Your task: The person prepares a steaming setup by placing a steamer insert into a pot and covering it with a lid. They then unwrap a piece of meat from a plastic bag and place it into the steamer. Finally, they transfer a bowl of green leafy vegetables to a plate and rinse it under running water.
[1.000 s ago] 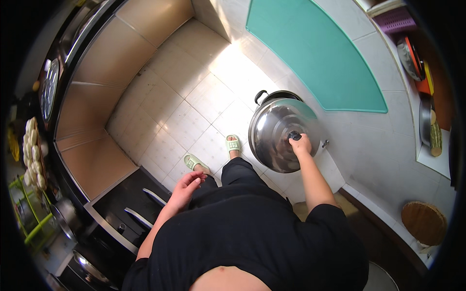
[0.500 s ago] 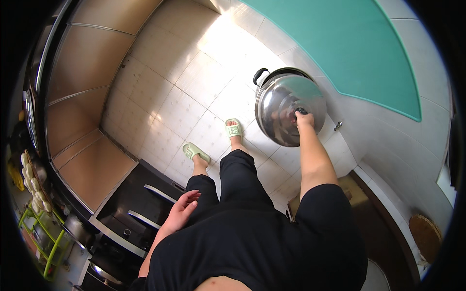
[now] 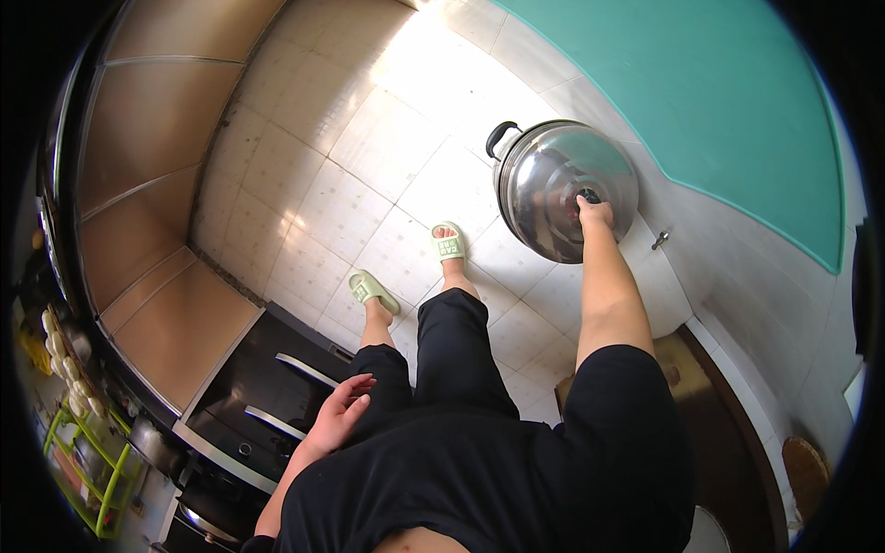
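My right hand (image 3: 595, 213) reaches forward and grips the dark knob (image 3: 588, 196) of a shiny domed metal lid (image 3: 544, 184). The lid sits over a large metal pot (image 3: 499, 175), covering nearly all of its mouth. A black loop handle (image 3: 499, 138) sticks out on the pot's left side. My left hand (image 3: 342, 414) hangs by my left thigh, fingers loosely bent and apart, with nothing in it.
A teal panel (image 3: 701, 120) stands beyond the pot at the upper right. To the left run brown cabinets (image 3: 147, 120) and a black unit with silver handles (image 3: 304, 369). A green rack (image 3: 106, 488) is at lower left. My slippered feet (image 3: 448, 241) stand on white tiles.
The lid has shifted from tilted and offset to lying more squarely over the pot, covering the gap at its back rim. My left hand stays almost where it was.
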Action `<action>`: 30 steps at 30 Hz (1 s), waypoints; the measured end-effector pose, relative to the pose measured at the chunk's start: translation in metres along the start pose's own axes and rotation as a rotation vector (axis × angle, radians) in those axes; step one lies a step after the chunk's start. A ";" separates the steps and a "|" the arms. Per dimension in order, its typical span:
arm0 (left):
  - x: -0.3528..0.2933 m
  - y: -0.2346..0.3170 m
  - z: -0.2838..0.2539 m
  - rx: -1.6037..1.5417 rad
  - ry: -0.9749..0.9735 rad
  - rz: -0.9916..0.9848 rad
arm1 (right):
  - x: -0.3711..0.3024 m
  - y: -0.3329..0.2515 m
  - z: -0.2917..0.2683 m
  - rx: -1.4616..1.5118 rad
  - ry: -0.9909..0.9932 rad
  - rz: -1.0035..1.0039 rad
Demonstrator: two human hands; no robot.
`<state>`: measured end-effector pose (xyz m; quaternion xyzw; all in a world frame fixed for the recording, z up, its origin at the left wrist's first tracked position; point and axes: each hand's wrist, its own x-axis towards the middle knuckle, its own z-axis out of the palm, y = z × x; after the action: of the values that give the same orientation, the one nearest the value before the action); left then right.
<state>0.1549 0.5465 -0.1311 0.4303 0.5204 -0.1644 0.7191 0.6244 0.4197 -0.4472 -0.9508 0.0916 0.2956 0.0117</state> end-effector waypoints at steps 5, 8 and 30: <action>0.007 0.000 0.000 -0.005 -0.001 -0.010 | 0.031 0.013 0.021 -0.016 -0.069 -0.001; 0.008 0.003 0.006 -0.013 -0.009 -0.010 | 0.033 0.011 0.026 -0.044 -0.067 -0.026; -0.041 0.009 0.002 -0.367 0.144 0.407 | -0.287 -0.029 0.019 0.208 -0.750 -0.953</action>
<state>0.1461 0.5412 -0.0902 0.3992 0.4940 0.1114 0.7643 0.3872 0.4980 -0.3024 -0.7125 -0.3254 0.5616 0.2665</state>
